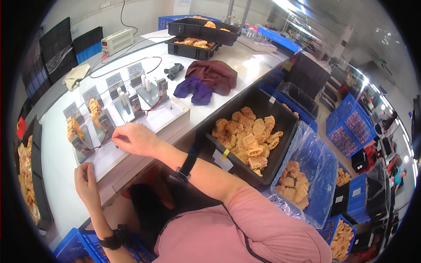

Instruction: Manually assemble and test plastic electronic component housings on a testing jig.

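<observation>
A white test board (163, 125) on the bench carries several metal stations, each with a meter-like card behind it. On the two left stations sit tan plastic parts, one at the far left (73, 129) and another beside it (94, 111). The two right stations show bare white posts (123, 98). My left hand (86, 183) is closed at the board's front left corner, fingertips pressed together by the first station. My right hand (137, 139) is closed too, its thumb and fingers pinched at the board's front edge before the second station. What either pinches is hidden.
To my right stand a black bin (287, 125) heaped with tan parts and a plastic-lined blue crate (316, 188). Dark red cloth (215, 74) and purple cloth (193, 90) lie on the bench. Behind are stacked black trays (193, 30) and a power supply (117, 41).
</observation>
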Tool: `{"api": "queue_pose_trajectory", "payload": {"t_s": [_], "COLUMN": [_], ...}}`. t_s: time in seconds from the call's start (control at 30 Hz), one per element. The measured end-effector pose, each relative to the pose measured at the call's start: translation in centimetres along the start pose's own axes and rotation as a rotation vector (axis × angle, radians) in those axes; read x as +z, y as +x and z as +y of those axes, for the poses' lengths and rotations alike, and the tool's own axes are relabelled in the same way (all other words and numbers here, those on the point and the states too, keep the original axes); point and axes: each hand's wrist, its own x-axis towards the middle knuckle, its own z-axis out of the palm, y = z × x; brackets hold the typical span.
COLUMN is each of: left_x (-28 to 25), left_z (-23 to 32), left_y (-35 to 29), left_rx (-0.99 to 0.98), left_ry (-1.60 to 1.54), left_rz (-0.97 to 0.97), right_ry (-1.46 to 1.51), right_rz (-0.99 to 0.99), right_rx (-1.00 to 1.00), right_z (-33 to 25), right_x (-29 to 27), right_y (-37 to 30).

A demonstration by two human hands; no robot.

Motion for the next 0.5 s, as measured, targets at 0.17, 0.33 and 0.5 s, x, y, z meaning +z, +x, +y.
{"api": "queue_pose_trajectory", "payload": {"t_s": [0.17,0.33,0.5], "left_x": [0.02,-0.1,-0.06], "left_z": [-0.48,-0.29,-0.95], "left_y": [0.03,0.12,0.33], "left_rx": [0.004,-0.013,0.029], "left_ry": [0.03,0.009,0.036], "left_rz": [0.02,-0.014,-0.001], "right_ry": [0.016,0.037,0.06], "right_rz": [-0.014,-0.027,-0.012], "right_rx": [0.012,0.044,0.031], "right_z": [-0.09,-0.02,0.06], "right_x": [-0.08,-0.05,0.15], "right_y": [-0.01,0.04,0.06]}}
